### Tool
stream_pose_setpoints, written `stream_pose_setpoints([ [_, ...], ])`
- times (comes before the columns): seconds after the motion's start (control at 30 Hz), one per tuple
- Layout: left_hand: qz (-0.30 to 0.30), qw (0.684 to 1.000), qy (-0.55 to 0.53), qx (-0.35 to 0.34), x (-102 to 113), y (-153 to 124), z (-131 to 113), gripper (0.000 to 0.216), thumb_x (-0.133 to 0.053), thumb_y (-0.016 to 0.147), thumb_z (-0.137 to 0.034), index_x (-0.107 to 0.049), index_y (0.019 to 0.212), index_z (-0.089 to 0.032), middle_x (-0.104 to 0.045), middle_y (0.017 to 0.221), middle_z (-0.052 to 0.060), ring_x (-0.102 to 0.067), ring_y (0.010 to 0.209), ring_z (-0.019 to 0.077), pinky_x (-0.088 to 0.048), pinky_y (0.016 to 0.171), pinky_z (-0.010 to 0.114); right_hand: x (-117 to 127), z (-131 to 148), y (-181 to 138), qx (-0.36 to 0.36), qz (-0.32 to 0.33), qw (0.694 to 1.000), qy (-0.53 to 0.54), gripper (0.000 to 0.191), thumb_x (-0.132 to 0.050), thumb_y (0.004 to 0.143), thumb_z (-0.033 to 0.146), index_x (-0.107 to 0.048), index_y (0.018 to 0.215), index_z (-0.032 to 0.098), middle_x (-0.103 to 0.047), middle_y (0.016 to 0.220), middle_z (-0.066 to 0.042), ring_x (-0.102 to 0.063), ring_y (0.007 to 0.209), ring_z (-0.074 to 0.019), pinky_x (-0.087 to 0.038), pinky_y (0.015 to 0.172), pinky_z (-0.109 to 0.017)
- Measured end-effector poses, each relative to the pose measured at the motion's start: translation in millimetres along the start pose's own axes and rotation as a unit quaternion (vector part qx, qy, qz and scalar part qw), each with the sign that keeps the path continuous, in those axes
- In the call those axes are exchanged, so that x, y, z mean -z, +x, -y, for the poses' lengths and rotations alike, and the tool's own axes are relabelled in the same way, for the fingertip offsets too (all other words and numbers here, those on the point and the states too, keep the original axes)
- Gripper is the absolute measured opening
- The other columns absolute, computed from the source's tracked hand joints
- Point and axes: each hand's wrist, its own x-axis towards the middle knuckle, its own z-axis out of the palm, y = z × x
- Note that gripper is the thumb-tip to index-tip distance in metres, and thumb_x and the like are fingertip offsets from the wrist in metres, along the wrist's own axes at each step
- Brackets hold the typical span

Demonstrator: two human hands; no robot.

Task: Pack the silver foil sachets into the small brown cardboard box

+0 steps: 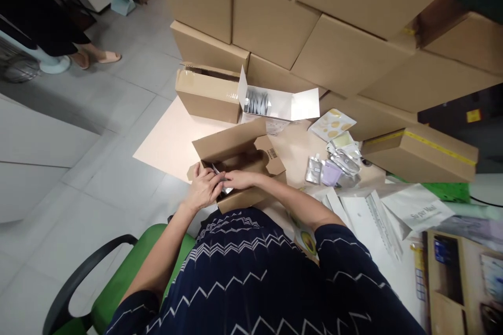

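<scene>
An opened brown cardboard box (245, 200) stands right in front of me with its flaps raised. My left hand (203, 188) is at its left end, fingers bent against a silver pouch (227, 190) inside. From the right, my right hand (239, 180) reaches over the box, its fingers closed at the same pouch. The fingers hide most of the pouch. Behind this box, a white box (281, 107) lies open with several silver pouches (257, 103) in a row at its left end.
Large cardboard boxes (275, 21) are stacked behind the table. A smaller carton (208, 95) stands left of the white box. Loose silver pouches (343, 161) and white paper bags (369, 217) lie to the right. A green chair (118, 293) is at my left; another person's feet (98, 56) show beyond.
</scene>
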Motion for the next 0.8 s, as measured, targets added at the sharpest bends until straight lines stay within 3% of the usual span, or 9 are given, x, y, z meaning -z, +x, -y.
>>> stream_pose_setpoints([
  [0.07, -0.005, 1.000, 0.001, -0.003, -0.7, 1.1, -0.9, 0.032, -0.046, 0.098, -0.031, -0.068, 0.119, -0.022, -0.071, 0.089, 0.007, -0.058, 0.103, 0.0280, -0.020, 0.114, 0.065, 28.3, 4.5, -26.9, 0.005, 0.041, 0.996, 0.079, 0.023, -0.057, 0.093, 0.029, -0.072, 0.095, 0.012, -0.076, 0.095, -0.009, -0.068, 0.075, -0.0147, -0.050, 0.068, -0.022],
  [0.1, -0.008, 1.000, 0.001, -0.004, -0.7, 1.6, -1.4, 0.031, -0.046, 0.098, -0.030, -0.069, 0.116, -0.022, -0.071, 0.089, 0.007, -0.058, 0.103, 0.0276, -0.019, 0.114, 0.065, 48.7, 5.2, -41.1, 0.004, 0.018, 0.992, 0.126, 0.024, -0.058, 0.093, 0.031, -0.072, 0.095, 0.012, -0.076, 0.093, -0.008, -0.068, 0.071, -0.0134, -0.051, 0.065, -0.022],
  [0.13, -0.011, 1.000, 0.001, -0.004, -0.6, 2.1, -1.9, 0.030, -0.045, 0.098, -0.030, -0.069, 0.114, -0.022, -0.071, 0.089, 0.007, -0.058, 0.102, 0.0271, -0.019, 0.115, 0.064, 72.8, 4.1, -54.4, 0.003, -0.040, 0.985, 0.169, 0.024, -0.057, 0.094, 0.033, -0.070, 0.096, 0.013, -0.075, 0.092, -0.008, -0.068, 0.069, -0.0123, -0.052, 0.064, -0.021],
  [0.23, -0.016, 1.000, 0.000, -0.001, 0.2, 2.8, -3.0, 0.028, -0.045, 0.098, -0.030, -0.069, 0.109, -0.021, -0.069, 0.089, 0.006, -0.059, 0.102, 0.0258, -0.018, 0.116, 0.064, 155.6, -13.8, -78.1, -0.019, -0.378, 0.913, 0.150, 0.024, -0.054, 0.096, 0.032, -0.067, 0.102, 0.013, -0.073, 0.090, -0.008, -0.066, 0.066, -0.0108, -0.051, 0.060, -0.020],
  [0.3, -0.014, 1.000, 0.000, -0.001, 0.7, 2.8, -3.3, 0.026, -0.045, 0.098, -0.029, -0.068, 0.105, -0.021, -0.067, 0.088, 0.006, -0.059, 0.103, 0.0252, -0.018, 0.117, 0.063, 204.7, -35.4, -75.4, -0.100, -0.479, 0.871, 0.044, 0.024, -0.053, 0.096, 0.028, -0.068, 0.106, 0.011, -0.073, 0.095, -0.011, -0.066, 0.070, -0.0125, -0.050, 0.063, -0.020],
  [0.4, -0.010, 1.000, 0.002, 0.002, 0.9, 2.6, -3.6, 0.022, -0.045, 0.097, -0.028, -0.066, 0.096, -0.022, -0.065, 0.087, 0.005, -0.059, 0.102, 0.0246, -0.018, 0.117, 0.063, 248.5, -67.7, -51.0, -0.238, -0.392, 0.885, -0.079, 0.028, -0.053, 0.094, 0.017, -0.068, 0.117, 0.013, -0.072, 0.107, -0.012, -0.066, 0.074, -0.0136, -0.050, 0.067, -0.022],
  [0.53, -0.003, 1.000, 0.014, 0.017, 1.1, 2.8, -5.3, 0.021, -0.044, 0.097, -0.027, -0.063, 0.087, -0.023, -0.064, 0.085, 0.004, -0.058, 0.102, 0.0245, -0.019, 0.118, 0.062, 260.1, -92.3, -19.2, -0.286, -0.288, 0.906, -0.119, 0.040, -0.049, 0.096, 0.017, -0.058, 0.135, 0.018, -0.069, 0.117, -0.013, -0.064, 0.070, -0.0144, -0.049, 0.066, -0.026],
  [0.67, 0.004, 1.000, 0.015, 0.025, 1.4, 3.6, -6.2, 0.021, -0.045, 0.096, -0.028, -0.061, 0.084, -0.023, -0.063, 0.084, 0.004, -0.057, 0.103, 0.0248, -0.019, 0.118, 0.062, 258.2, -101.2, -12.9, -0.315, -0.290, 0.885, -0.183, 0.037, -0.053, 0.093, 0.019, -0.056, 0.129, 0.009, -0.068, 0.112, -0.018, -0.064, 0.078, -0.0194, -0.049, 0.076, -0.031],
  [0.8, 0.002, 1.000, 0.015, 0.018, -0.2, 3.8, -5.1, 0.020, -0.045, 0.096, -0.027, -0.061, 0.085, -0.022, -0.063, 0.084, 0.004, -0.057, 0.102, 0.0250, -0.018, 0.118, 0.062, 250.3, -102.9, -17.0, -0.295, -0.344, 0.886, -0.100, 0.048, -0.061, 0.092, 0.019, -0.046, 0.136, 0.007, -0.068, 0.100, -0.013, -0.061, 0.071, -0.0139, -0.048, 0.074, -0.027],
])
